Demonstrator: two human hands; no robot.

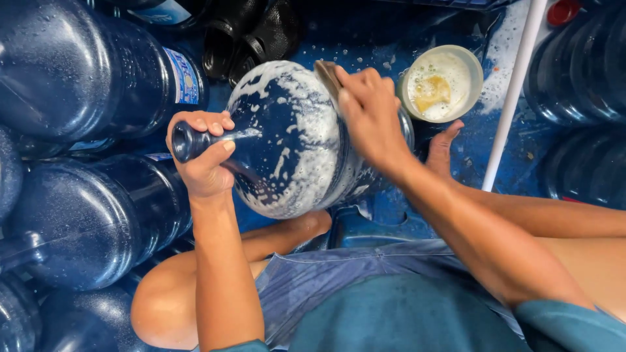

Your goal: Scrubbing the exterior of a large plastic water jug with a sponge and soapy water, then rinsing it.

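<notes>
Left hand (pixel 202 160) grips soapy jug (pixel 293 140) neck.

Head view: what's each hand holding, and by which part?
Left hand grips the soapy dark-blue plastic water jug by its neck. Right hand presses a brownish scrubbing pad against its side.

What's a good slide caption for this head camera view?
Left hand grips soapy blue water jug by its neck; right hand scrubs it.

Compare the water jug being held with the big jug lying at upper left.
The held jug is smeared with white soap foam; the upper-left jug shows only water droplets. The left hand grips the held jug's neck and the right hand presses a scrubber on it; the other lies untouched. Both are dark blue, lying sideways.
</notes>
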